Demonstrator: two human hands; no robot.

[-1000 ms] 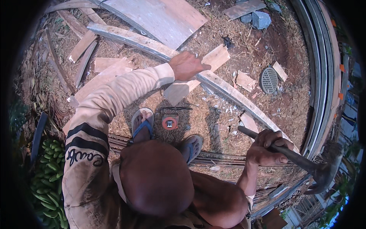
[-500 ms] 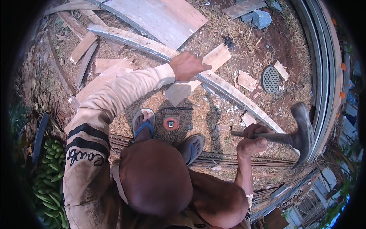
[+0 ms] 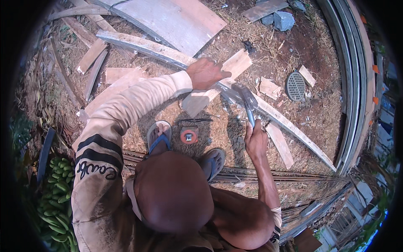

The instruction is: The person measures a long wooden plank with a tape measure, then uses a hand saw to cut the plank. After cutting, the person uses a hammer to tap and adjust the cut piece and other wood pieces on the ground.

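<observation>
A long narrow timber [image 3: 289,122] lies slantwise across the ground in front of me. My left hand [image 3: 205,74] is closed over it near its middle, the fingers curled down its edge. A short board [image 3: 237,64] crosses beneath the timber close to that hand. In my right hand [image 3: 256,142] is a hammer [image 3: 247,97], gripped by its handle. The hammer's head is down at the timber, just right of my left hand; whether it touches the wood or a nail, I cannot tell.
A wide wooden panel [image 3: 184,21] lies at the far side. Offcuts [image 3: 268,87] and a perforated round disc [image 3: 295,86] are to the right. Between my sandalled feet sits a round orange thing [image 3: 189,136] with a square metal centre. Green bananas [image 3: 56,201] are at lower left.
My right hand has swung the hammer from the right side down and leftward to the timber. My left hand keeps its hold in the same place.
</observation>
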